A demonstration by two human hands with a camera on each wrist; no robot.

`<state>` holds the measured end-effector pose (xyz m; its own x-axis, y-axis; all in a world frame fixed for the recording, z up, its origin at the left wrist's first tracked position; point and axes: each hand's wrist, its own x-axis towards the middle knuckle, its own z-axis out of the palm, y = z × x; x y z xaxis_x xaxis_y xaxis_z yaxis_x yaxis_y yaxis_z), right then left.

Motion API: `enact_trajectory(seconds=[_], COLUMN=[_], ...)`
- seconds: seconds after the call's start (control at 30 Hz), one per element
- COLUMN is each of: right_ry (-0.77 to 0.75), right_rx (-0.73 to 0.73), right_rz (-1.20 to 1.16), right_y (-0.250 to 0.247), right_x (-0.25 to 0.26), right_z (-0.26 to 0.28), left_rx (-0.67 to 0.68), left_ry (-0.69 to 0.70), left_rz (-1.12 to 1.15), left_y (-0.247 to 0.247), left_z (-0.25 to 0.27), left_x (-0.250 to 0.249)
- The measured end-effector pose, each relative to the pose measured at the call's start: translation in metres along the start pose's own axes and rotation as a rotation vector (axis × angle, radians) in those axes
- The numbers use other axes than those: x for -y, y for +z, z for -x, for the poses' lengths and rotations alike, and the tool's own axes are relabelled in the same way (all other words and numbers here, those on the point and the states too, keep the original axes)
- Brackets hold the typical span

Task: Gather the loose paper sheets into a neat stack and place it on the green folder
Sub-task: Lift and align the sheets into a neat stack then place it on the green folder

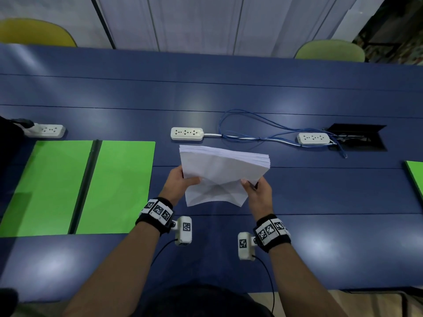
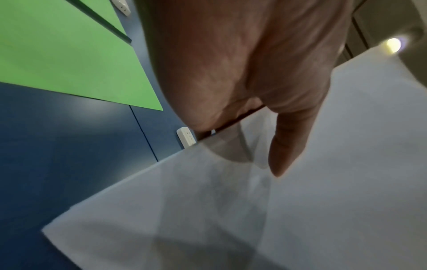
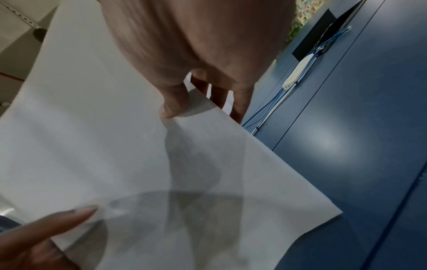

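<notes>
Over the long dark-blue table (image 1: 297,191), right of the open flat green folder (image 1: 119,186), a thick white paper stack (image 1: 219,170) held aloft, pinched by left hand (image 1: 180,181) and right hand (image 1: 257,191); gathering apparently done, next carrying leftward onto the folder.

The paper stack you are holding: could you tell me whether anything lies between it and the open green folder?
Nothing visible does. Both hands hold the paper stack above bare blue table; the green folder lies open to its left, with only tabletop between.
</notes>
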<state>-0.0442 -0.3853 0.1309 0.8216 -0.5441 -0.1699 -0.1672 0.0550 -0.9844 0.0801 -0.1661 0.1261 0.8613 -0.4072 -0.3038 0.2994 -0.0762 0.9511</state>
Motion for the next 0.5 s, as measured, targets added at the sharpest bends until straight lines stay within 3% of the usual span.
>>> enact_trajectory(seconds=[0.1,0.33,0.5], right_ry=[0.012,-0.062,-0.006], right_rx=[-0.004,-0.123,-0.117], right_rz=[0.099,0.363,0.363], right_y=[0.0,0.014,0.028], right_x=[-0.001,-0.008,-0.019], right_z=[-0.001,0.014,0.026], left_rx=[-0.028,-0.218,-0.2], left_ry=[-0.032,0.099,0.076], left_rz=[-0.059,-0.13,-0.129], left_y=[0.002,0.017,0.015], left_z=[0.001,0.023,0.028], left_x=[0.007,0.02,0.033])
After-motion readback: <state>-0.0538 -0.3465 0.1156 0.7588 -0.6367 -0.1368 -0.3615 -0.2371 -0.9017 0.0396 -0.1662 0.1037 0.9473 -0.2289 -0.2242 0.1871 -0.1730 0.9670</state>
